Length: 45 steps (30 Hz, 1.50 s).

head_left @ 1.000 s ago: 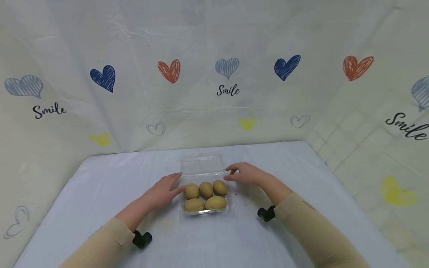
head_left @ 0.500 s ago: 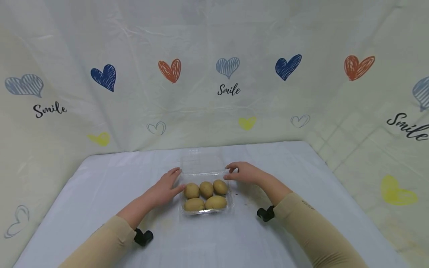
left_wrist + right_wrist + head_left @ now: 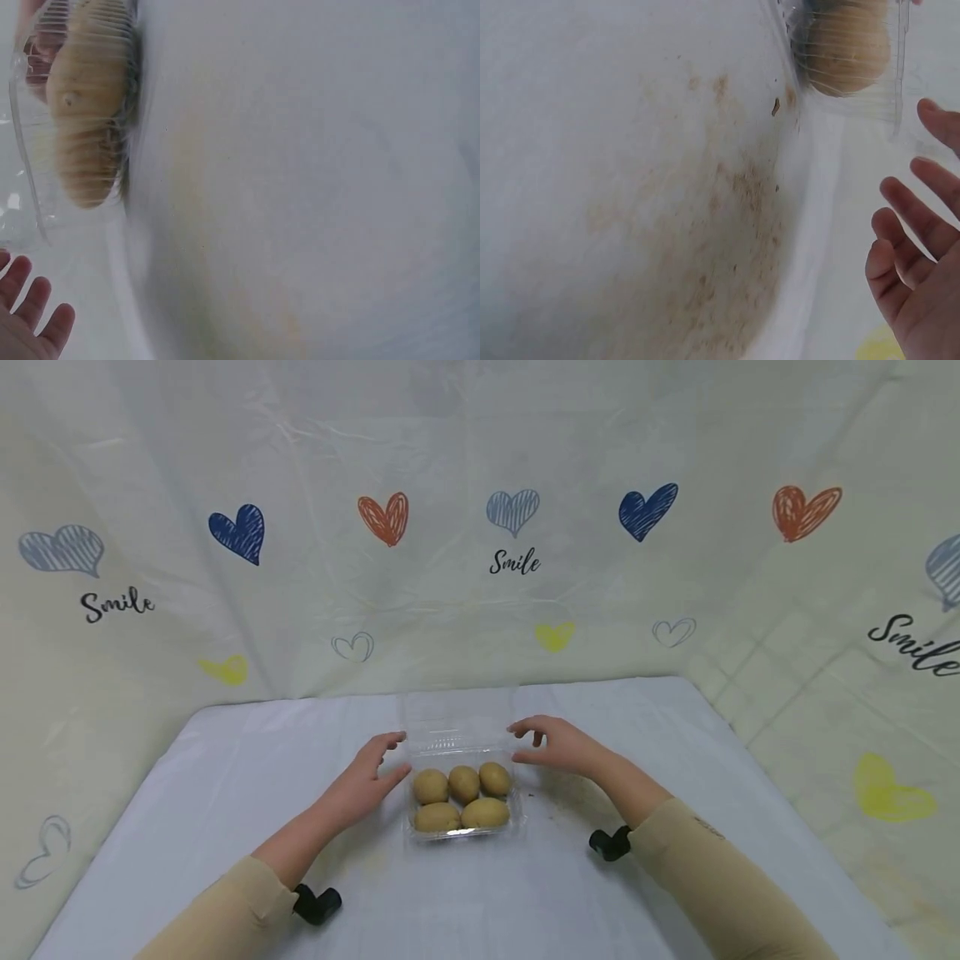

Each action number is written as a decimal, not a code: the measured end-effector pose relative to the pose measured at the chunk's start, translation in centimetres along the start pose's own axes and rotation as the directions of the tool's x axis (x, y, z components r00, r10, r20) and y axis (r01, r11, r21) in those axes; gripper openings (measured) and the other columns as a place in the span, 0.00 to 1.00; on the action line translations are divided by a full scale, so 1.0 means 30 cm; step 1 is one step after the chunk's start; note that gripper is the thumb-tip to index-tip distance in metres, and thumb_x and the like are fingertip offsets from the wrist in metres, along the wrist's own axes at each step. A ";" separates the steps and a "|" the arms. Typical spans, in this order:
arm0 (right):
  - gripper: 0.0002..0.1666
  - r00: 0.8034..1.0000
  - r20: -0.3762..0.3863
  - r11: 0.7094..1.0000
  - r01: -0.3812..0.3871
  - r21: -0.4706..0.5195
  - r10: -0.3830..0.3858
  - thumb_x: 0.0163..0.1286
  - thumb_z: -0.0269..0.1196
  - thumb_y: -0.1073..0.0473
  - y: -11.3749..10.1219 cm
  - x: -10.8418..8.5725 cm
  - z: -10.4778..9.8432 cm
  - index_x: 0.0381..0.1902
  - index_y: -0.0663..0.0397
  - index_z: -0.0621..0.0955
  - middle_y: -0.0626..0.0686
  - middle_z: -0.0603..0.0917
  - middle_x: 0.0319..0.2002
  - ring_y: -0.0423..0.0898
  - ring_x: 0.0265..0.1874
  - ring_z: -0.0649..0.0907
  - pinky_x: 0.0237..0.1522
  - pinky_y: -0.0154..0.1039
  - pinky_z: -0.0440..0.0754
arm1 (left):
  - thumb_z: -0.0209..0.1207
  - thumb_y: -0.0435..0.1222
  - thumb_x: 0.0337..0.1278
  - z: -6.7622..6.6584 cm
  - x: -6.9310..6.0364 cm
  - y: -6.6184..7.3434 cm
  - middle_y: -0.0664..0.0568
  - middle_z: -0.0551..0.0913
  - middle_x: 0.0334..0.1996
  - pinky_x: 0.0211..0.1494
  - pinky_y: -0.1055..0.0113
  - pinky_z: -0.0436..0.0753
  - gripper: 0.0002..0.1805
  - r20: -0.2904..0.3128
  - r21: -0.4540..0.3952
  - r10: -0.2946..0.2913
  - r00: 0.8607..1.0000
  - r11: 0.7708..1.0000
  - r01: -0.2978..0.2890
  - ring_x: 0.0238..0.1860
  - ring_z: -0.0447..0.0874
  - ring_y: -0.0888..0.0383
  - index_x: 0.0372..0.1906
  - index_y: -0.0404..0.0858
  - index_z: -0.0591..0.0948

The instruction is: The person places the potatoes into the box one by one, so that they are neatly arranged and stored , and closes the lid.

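A clear plastic clamshell box (image 3: 459,835) sits near the middle of the white-covered table with several tan potatoes (image 3: 485,813) in two rows. Its see-through lid (image 3: 457,714) is folded back, away from me. To the left of the box is my left hand (image 3: 365,787), fingers spread and thumb pointing at the box's side. On the other side, my right hand (image 3: 562,747) has its fingers loosely bent beside the hinge area. In the right wrist view a gap separates its fingers (image 3: 911,206) from the box; the left wrist view also shows fingertips apart from the plastic.
Brown specks and crumbs (image 3: 750,187) lie on the tablecloth to the right of the box. Behind the table rises a pale backdrop (image 3: 450,635) printed with hearts and words. Black cameras (image 3: 317,905) are strapped at both wrists.
The lid has tipped farther back from the box. My right hand has drawn a little to the right, and the left hand's fingers have come away from the box's side.
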State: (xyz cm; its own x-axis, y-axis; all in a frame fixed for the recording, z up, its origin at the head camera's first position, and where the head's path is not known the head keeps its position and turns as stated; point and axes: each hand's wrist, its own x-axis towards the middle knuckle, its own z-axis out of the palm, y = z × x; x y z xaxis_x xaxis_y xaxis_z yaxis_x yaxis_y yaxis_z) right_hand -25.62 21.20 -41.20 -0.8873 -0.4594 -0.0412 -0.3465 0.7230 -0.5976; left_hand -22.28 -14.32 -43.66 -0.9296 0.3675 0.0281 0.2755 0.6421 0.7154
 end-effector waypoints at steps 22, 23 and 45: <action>0.31 0.989 0.105 0.993 0.107 -0.040 -0.102 0.65 0.69 0.53 0.013 -0.159 -0.003 0.66 0.38 0.76 0.46 0.81 0.51 0.46 0.44 0.77 0.44 0.42 0.77 | 0.62 0.53 0.63 0.008 -0.148 -0.016 0.52 0.68 0.70 0.68 0.46 0.68 0.36 -0.001 0.351 0.195 0.981 0.918 -0.182 0.71 0.63 0.48 0.73 0.50 0.67; 0.31 0.988 0.112 0.993 0.109 -0.036 -0.105 0.65 0.69 0.53 0.013 -0.167 -0.005 0.66 0.37 0.77 0.46 0.81 0.51 0.46 0.44 0.77 0.44 0.42 0.77 | 0.63 0.54 0.62 0.006 -0.156 -0.016 0.54 0.68 0.70 0.68 0.46 0.68 0.37 0.012 0.370 0.199 0.980 0.910 -0.189 0.71 0.63 0.50 0.74 0.51 0.67; 0.26 0.983 0.153 0.995 0.103 -0.018 -0.099 0.65 0.69 0.45 -0.015 -0.225 0.019 0.61 0.39 0.81 0.45 0.82 0.51 0.45 0.41 0.78 0.41 0.38 0.77 | 0.63 0.59 0.59 0.001 -0.218 0.018 0.56 0.75 0.64 0.69 0.47 0.68 0.33 0.069 0.326 0.145 0.987 0.932 -0.160 0.68 0.68 0.50 0.67 0.51 0.75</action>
State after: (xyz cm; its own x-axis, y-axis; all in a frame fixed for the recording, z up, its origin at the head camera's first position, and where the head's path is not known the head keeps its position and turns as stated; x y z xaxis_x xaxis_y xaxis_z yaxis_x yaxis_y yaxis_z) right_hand -19.30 23.68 -41.12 -0.7917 -0.6021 -0.1034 -0.4416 0.6809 -0.5842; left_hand -16.05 -16.36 -43.47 -0.8608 0.5020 0.0837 0.4849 0.7592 0.4342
